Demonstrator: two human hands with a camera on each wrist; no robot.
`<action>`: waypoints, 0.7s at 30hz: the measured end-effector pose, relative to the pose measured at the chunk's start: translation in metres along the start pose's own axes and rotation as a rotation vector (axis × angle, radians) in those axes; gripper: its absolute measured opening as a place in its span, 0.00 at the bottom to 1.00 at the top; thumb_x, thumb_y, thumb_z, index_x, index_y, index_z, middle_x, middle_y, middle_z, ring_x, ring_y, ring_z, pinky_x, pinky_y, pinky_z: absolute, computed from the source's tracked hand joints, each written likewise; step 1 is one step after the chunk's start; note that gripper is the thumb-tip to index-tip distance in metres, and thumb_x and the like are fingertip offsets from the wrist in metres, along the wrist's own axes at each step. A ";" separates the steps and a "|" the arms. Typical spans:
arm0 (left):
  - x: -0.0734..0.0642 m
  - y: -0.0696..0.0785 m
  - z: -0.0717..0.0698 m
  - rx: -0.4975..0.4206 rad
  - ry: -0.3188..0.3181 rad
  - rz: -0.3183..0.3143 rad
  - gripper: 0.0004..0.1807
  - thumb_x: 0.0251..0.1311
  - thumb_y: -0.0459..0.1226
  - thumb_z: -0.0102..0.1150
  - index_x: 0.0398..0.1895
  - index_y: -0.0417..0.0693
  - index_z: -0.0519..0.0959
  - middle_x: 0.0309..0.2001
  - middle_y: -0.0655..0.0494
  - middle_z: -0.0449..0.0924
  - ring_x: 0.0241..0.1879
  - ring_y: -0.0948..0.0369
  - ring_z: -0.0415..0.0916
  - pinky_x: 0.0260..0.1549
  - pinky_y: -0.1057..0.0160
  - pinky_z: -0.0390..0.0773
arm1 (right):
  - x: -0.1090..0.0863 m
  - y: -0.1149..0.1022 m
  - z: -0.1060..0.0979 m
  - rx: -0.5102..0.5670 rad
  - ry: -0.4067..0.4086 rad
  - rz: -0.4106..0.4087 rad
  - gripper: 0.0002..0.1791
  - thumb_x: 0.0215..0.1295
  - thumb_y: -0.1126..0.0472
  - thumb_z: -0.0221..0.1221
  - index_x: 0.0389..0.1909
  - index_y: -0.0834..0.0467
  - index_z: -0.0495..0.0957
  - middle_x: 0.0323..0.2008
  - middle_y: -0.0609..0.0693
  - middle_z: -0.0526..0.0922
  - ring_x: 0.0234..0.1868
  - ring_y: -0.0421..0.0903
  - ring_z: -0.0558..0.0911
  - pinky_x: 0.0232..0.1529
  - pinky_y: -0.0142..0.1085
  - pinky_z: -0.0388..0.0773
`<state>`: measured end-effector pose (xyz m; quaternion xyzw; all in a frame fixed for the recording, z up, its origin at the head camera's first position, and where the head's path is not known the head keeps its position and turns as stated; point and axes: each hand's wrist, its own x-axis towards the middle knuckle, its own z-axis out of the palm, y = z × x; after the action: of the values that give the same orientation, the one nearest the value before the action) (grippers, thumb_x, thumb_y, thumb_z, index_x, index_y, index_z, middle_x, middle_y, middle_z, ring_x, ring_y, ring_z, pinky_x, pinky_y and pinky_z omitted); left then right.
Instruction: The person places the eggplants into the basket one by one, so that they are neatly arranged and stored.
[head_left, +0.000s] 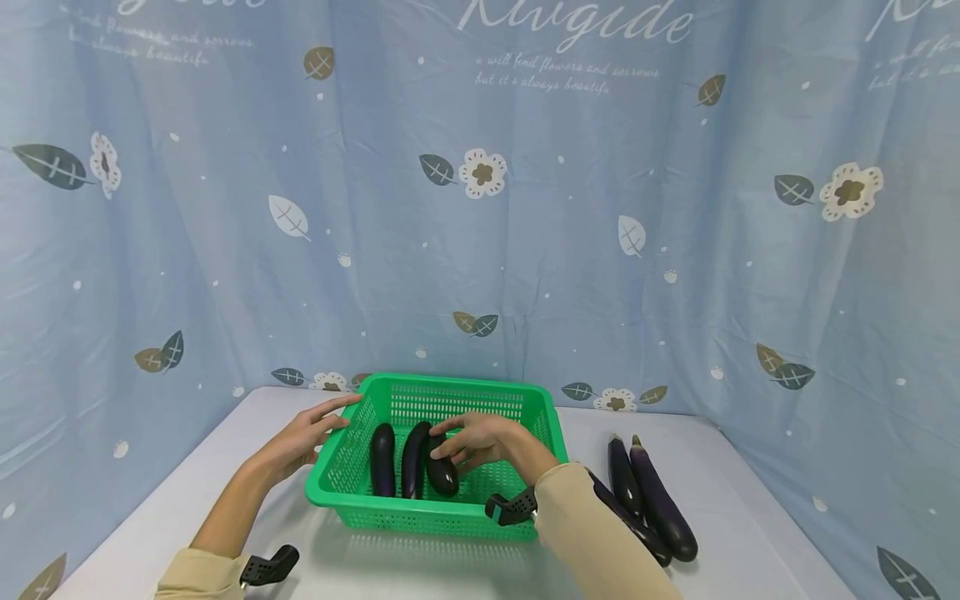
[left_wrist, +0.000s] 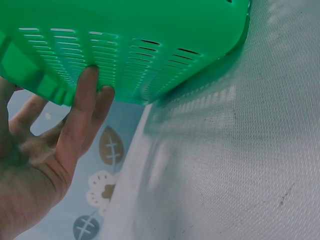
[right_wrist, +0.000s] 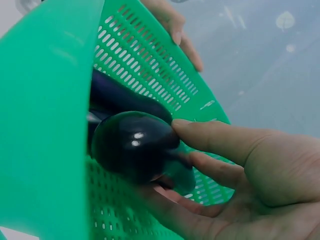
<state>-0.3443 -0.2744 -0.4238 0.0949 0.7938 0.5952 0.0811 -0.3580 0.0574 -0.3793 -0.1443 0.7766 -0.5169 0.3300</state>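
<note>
My right hand (head_left: 480, 437) is inside a green plastic basket (head_left: 442, 523), its thumb and fingers round a dark, glossy eggplant (right_wrist: 135, 145). That eggplant (head_left: 443, 477) is the rightmost of three in the basket. Left of it lie a second eggplant (head_left: 414, 462) and a third eggplant (head_left: 382, 461), both lengthwise. At the basket's left side is my left hand (head_left: 296, 437), fingers fairly straight. In the left wrist view, fingertips (left_wrist: 89, 75) of that hand rest against the slotted outer wall, just under the rim.
On the white table (head_left: 750, 508), right of the basket, lie several more eggplants (head_left: 660, 500), partly behind my right sleeve (head_left: 592, 525). A blue curtain (head_left: 480, 250) printed with leaves and flowers hangs behind the table and along its sides.
</note>
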 end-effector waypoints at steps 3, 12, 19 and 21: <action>0.001 0.000 0.000 -0.002 -0.002 0.001 0.31 0.71 0.50 0.50 0.76 0.63 0.58 0.79 0.42 0.41 0.74 0.31 0.41 0.29 0.60 0.72 | 0.001 0.001 -0.001 0.009 -0.011 0.002 0.33 0.63 0.63 0.65 0.69 0.56 0.68 0.56 0.58 0.77 0.54 0.56 0.81 0.47 0.47 0.82; 0.000 0.000 0.000 0.002 -0.011 0.007 0.31 0.71 0.50 0.51 0.76 0.64 0.59 0.79 0.42 0.42 0.75 0.32 0.40 0.22 0.62 0.64 | 0.001 0.002 0.002 0.104 -0.048 0.002 0.34 0.64 0.67 0.63 0.71 0.59 0.64 0.62 0.64 0.73 0.60 0.62 0.77 0.51 0.51 0.81; -0.001 0.001 0.000 0.002 -0.016 0.016 0.32 0.71 0.50 0.50 0.76 0.62 0.57 0.78 0.39 0.43 0.74 0.31 0.42 0.30 0.60 0.73 | 0.001 0.000 0.006 0.126 -0.099 0.002 0.36 0.65 0.67 0.62 0.73 0.63 0.60 0.64 0.64 0.72 0.61 0.62 0.77 0.53 0.52 0.79; -0.001 0.002 0.001 -0.003 -0.013 0.016 0.32 0.71 0.50 0.51 0.76 0.62 0.58 0.78 0.39 0.44 0.74 0.31 0.42 0.30 0.61 0.73 | 0.001 0.000 0.007 0.121 -0.101 0.000 0.36 0.65 0.66 0.62 0.72 0.63 0.60 0.63 0.63 0.73 0.61 0.62 0.77 0.53 0.52 0.79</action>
<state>-0.3435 -0.2733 -0.4223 0.1050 0.7916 0.5964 0.0818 -0.3540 0.0525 -0.3813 -0.1498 0.7262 -0.5550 0.3770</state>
